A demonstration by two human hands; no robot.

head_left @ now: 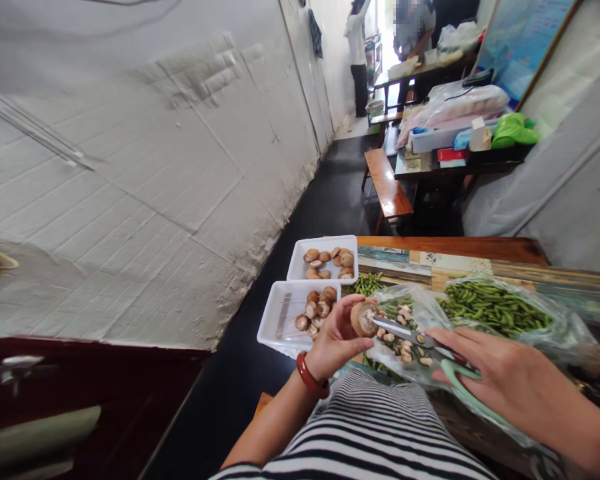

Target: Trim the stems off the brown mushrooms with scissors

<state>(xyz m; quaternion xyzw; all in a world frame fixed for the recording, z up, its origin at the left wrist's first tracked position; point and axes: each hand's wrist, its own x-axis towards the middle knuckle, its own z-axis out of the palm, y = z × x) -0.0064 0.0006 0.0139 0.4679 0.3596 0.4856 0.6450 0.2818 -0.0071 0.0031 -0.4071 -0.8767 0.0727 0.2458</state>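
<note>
My left hand (pixel 337 340), with a reddish bracelet at the wrist, grips a brown mushroom (pixel 361 320) whose pale underside faces right. In my right hand (pixel 500 363) is a pair of scissors (pixel 450 353) with light green handles. The blade tips touch the mushroom at its stem. Beneath them, cut mushroom stems (pixel 405 350) lie on a clear plastic bag (pixel 423 303). To the left of my left hand, a white tray (pixel 270 320) holds several mushrooms, and another white tray (pixel 296 257) behind it holds more.
Green bean pods (pixel 497 307) fill a plastic bag on the right of the table (pixel 460 263). A wooden bench (pixel 386 183) and a loaded second table (pixel 415 170) stand farther back. A white wall (pixel 155 167) runs along the left. Two people (pixel 359 60) are in the background.
</note>
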